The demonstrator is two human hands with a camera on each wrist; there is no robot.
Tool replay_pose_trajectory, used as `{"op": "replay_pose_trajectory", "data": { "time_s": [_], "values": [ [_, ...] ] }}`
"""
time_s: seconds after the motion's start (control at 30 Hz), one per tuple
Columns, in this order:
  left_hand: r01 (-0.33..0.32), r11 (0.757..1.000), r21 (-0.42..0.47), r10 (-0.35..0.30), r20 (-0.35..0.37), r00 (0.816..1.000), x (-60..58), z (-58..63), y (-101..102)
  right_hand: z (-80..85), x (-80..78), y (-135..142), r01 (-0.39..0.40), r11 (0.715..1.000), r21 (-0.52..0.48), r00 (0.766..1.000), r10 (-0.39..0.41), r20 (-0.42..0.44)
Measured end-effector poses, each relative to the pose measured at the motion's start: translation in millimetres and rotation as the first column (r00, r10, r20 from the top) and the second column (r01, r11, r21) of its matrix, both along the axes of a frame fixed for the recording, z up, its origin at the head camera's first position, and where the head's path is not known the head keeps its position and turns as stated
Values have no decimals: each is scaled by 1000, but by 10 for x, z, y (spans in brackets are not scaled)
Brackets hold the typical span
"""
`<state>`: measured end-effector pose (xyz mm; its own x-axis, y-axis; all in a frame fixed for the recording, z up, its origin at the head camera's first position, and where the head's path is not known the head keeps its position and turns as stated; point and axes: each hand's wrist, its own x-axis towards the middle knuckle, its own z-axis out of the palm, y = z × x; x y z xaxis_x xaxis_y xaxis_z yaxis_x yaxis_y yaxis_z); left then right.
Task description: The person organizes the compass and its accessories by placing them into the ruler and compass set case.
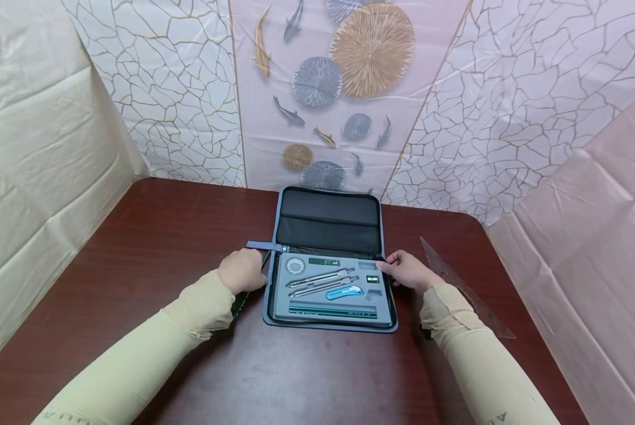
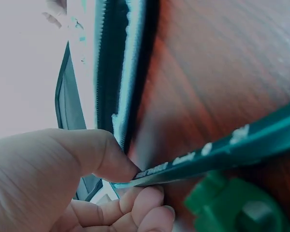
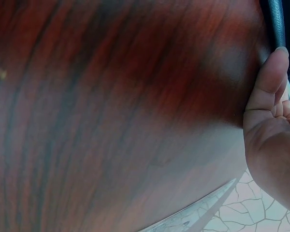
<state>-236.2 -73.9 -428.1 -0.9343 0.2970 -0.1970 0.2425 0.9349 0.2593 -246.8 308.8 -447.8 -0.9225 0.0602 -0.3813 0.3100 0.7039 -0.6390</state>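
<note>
A blue zip case (image 1: 330, 327) lies unfolded, its black-lined lid (image 1: 328, 218) leaning back. Its grey tray (image 1: 280, 295) holds two compasses (image 1: 322, 282), a blue cutter knife (image 1: 345, 293), dark green pencils (image 1: 333, 310) and a small sharpener (image 1: 373, 279). My left hand (image 1: 241, 271) is at the case's left side. Thumb and curled fingers pinch a green pencil (image 2: 208, 154) with white lettering there. At the right edge, my right hand (image 1: 410, 270) grips the case near its hinge, one digit on the tray's corner. Its thumb (image 3: 273, 72) lies against the dark edging.
A clear set square (image 1: 468, 292) lies on the brown table (image 1: 306, 378) by the right forearm. Near the left hand is a blurred green object (image 2: 239, 208). A blue strap (image 1: 262, 245) sticks out left of the case. Patterned cloth (image 1: 317, 136) hangs behind the table.
</note>
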Motion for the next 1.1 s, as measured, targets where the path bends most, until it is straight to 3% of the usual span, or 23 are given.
{"op": "replay_pose_trajectory", "data": {
  "time_s": [0.3, 0.73, 0.87, 1.1],
  "values": [
    [-25, 1000, 2, 24, 30, 999, -32, 72, -33, -2, -2, 6, 0, 1000, 8, 1000, 0, -6],
    [29, 998, 47, -26, -53, 998, -55, 205, -27, -29, -8, 14, 4, 1000, 13, 1000, -3, -11],
    [78, 996, 40, -72, -134, 988, -15, 239, 43, -17, 0, 12, 3, 1000, 10, 1000, -3, -12],
    [207, 978, 28, -195, -229, 954, 53, 271, 191, -1, 2, 14, -1, 1000, 9, 1000, 1, -3]
  ]
}}
